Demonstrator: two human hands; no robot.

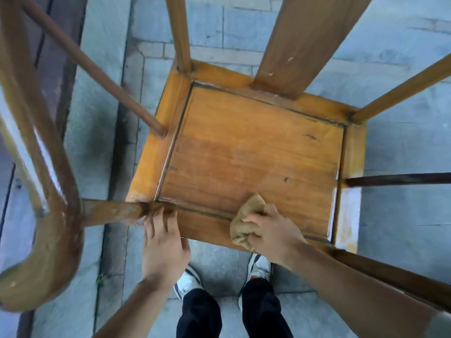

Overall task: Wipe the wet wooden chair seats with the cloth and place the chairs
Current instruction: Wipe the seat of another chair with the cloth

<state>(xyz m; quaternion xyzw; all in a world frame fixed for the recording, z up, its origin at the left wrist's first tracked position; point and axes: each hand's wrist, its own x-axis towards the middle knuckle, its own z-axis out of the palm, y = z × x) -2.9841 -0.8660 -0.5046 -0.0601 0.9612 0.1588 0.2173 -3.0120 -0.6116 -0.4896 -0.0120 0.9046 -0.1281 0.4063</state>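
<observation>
The tan cloth (246,222) lies bunched on the near edge of the wooden chair seat (253,154), gripped by the curled fingers of the right hand (271,230). The left hand (163,245) rests on the seat's near-left corner, fingers straight, above the stone floor (402,57).

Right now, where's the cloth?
Head view: the cloth is bunched in the right hand at the near edge of the chair seat, right of the left hand.

Tan cloth (246,222) bunched on the orange-brown wooden chair seat (249,152), at its near edge
</observation>
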